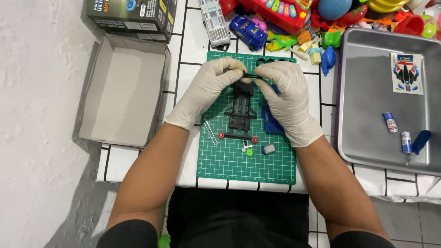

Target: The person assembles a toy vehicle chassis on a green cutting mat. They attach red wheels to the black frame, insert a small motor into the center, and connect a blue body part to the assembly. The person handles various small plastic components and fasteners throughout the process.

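- Far left I see an open grey cardboard box (123,92) lying on the white tiled table (193,41), its inside bare and pale.
- Behind it, at the top edge, sits a dark printed box (133,16) — black and green sides with a small round blue picture on its face.
- My left hand (206,89), in a white glove, has its fingertips pinched together on one end of a thin black part (250,76) at the top of the green cutting mat (229,160).
- Just under both hands lies the black toy car frame (241,115) in the middle of the mat, with two small red wheels (221,135) at its near end.
- Near it on the mat: two thin metal rods (210,133), a small green gear (249,152) and a little grey motor (268,149).
- My right hand (287,98), also gloved, is pinched on the other end of the same black part; a blue plastic piece (271,121) lies partly under that hand.
- Behind the mat stands a heap of coloured toys, among them a blue toy car (248,31).
- Far right is a metal tray (367,105) holding a rectangular sticker sheet (407,73) in red, blue and black, two small batteries (390,122) and a blue-handled tool (419,143).
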